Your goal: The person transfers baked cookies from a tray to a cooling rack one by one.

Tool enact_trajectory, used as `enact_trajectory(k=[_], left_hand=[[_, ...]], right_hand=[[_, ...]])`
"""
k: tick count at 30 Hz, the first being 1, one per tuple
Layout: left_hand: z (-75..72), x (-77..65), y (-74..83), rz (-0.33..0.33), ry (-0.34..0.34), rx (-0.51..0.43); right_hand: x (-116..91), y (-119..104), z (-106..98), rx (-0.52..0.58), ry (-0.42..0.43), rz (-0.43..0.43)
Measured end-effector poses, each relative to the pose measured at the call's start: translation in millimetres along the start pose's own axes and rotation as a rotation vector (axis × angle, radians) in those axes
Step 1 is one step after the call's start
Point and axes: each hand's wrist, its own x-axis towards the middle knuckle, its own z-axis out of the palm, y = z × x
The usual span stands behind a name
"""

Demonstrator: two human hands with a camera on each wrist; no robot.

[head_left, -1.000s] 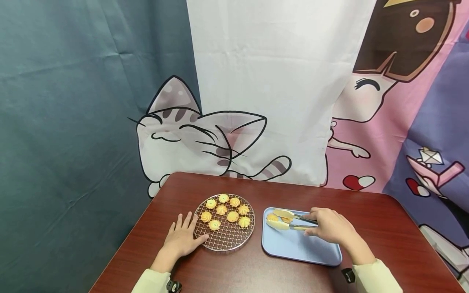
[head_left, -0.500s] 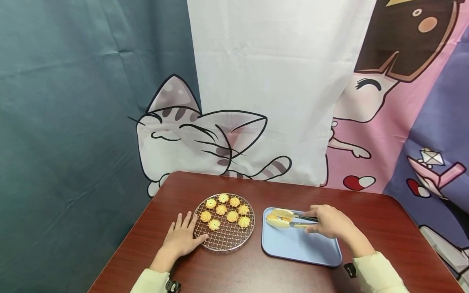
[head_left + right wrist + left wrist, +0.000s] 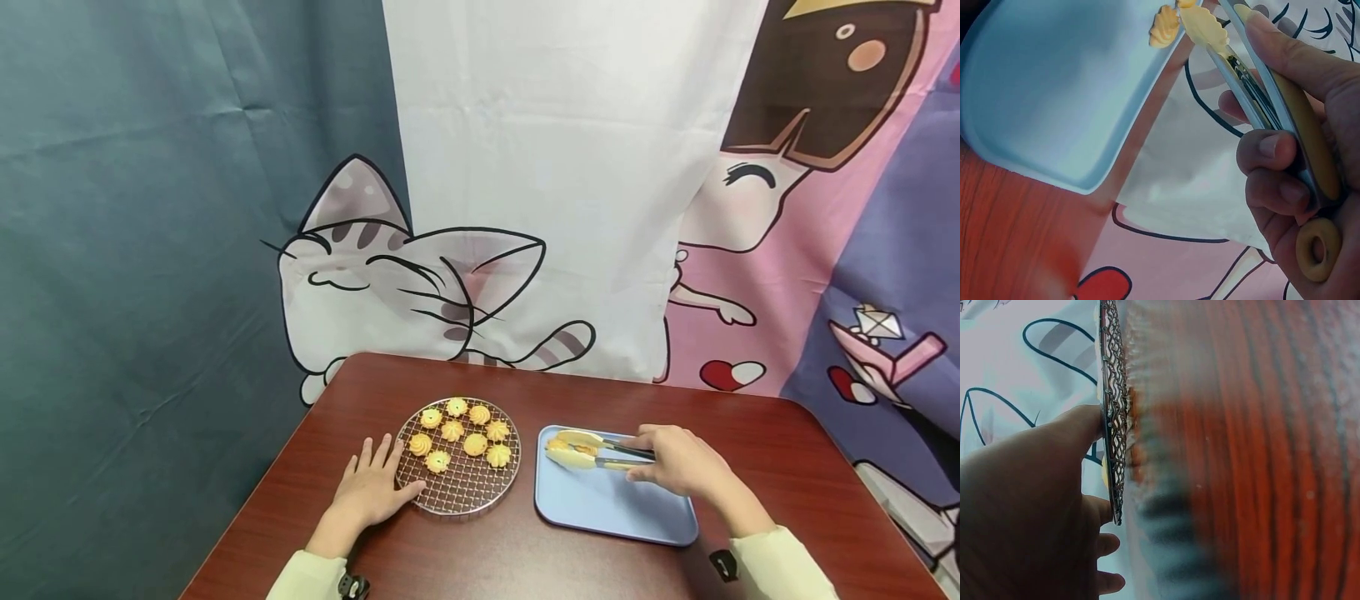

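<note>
My left hand (image 3: 371, 487) lies with fingers spread at the left rim of a round wire cooling rack (image 3: 465, 492). In the left wrist view, the thumb and a finger of this hand (image 3: 1029, 475) touch the rack's edge (image 3: 1113, 425). Several golden piped cookies (image 3: 475, 444) sit on the rack. My right hand (image 3: 678, 458) grips a pair of tongs (image 3: 613, 464) with pale yellow heads, low over the blue tray (image 3: 622, 508). Two cookies, partly hidden by the tong heads, are at the tray's far left corner; one cookie (image 3: 1165, 27) shows in the right wrist view.
Rack and tray stand side by side on a reddish-brown wooden table (image 3: 510, 558), with a gap between them. Behind the table's back edge hangs a curtain (image 3: 600, 192) printed with a cartoon cat and a girl.
The tong heads have drawn slightly closer together over the cookies on the tray, and the right hand has shifted only a little. My left hand stays at the rack.
</note>
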Motion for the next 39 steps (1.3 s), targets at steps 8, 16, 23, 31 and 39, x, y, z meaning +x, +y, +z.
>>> enact_trajectory(k=[8, 16, 23, 31, 39], left_hand=[[-1.1, -0.4, 0.4, 0.003, 0.005, -0.005], [-1.3, 1.2, -0.7, 0.002, 0.002, 0.007], [1.0, 2.1, -1.3, -0.003, 0.001, 0.003], [1.8, 0.4, -1.6, 0.003, 0.011, -0.001], [2.7, -1.6, -1.1, -0.001, 0.010, 0.000]], right_hand=[[-5.6, -0.7, -3.2, 0.018, 0.014, -0.026], [-14.0, -6.9, -11.5, 0.038, 0.044, -0.054], [-19.4, -15.1, -17.2, 0.049, 0.063, -0.085], [-23.0, -27.5, -16.6, 0.070, 0.091, -0.132], [-22.5, -37.7, -11.3, 0.076, 0.125, -0.182]])
